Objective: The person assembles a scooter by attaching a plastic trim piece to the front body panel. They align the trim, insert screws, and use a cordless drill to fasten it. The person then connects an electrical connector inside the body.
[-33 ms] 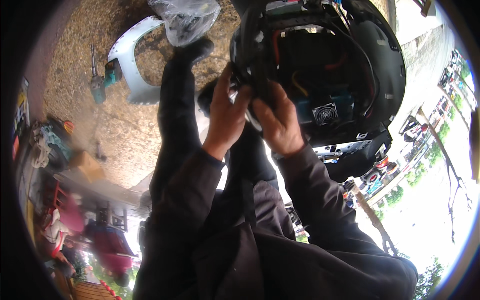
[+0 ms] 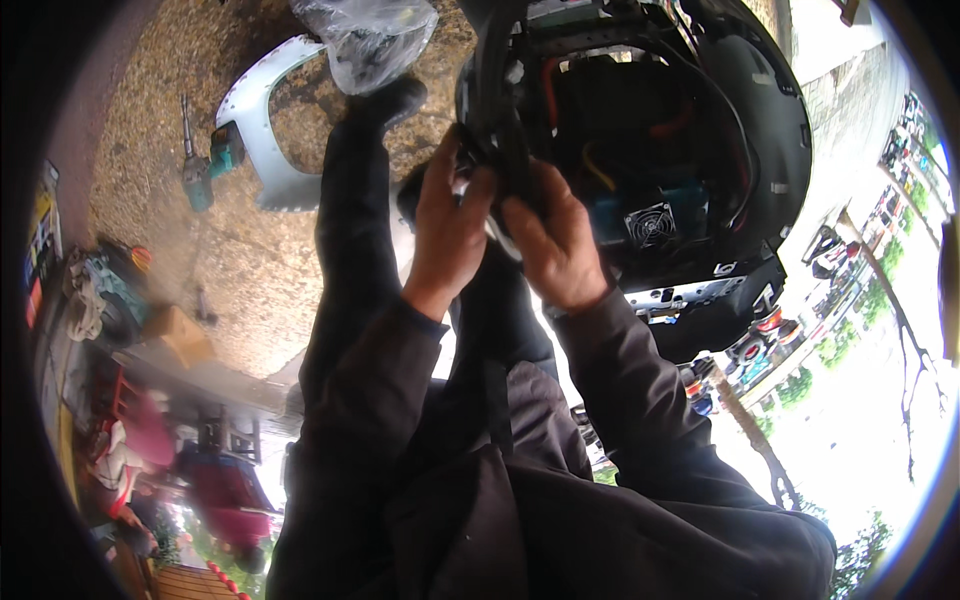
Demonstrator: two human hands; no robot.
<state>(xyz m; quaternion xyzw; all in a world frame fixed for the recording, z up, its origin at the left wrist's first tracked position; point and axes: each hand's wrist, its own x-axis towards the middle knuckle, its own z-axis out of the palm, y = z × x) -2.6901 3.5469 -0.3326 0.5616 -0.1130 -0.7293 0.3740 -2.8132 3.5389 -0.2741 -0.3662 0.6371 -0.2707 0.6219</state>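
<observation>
Left hand (image 2: 447,235) and right hand (image 2: 565,245) touch black housing (image 2: 768,135) bearing pale marks (image 2: 762,78).

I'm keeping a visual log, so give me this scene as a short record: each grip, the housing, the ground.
Left grip: at the left side of the black housing
Right grip: same side, close by
Hold: too dark to tell
Inside housing: round fan grille
Ground: white curved panel, teal power tool, clear plastic bag

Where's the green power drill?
In the head view, the green power drill lies on the ground at the upper left, just left of the pale curved panel.
</observation>
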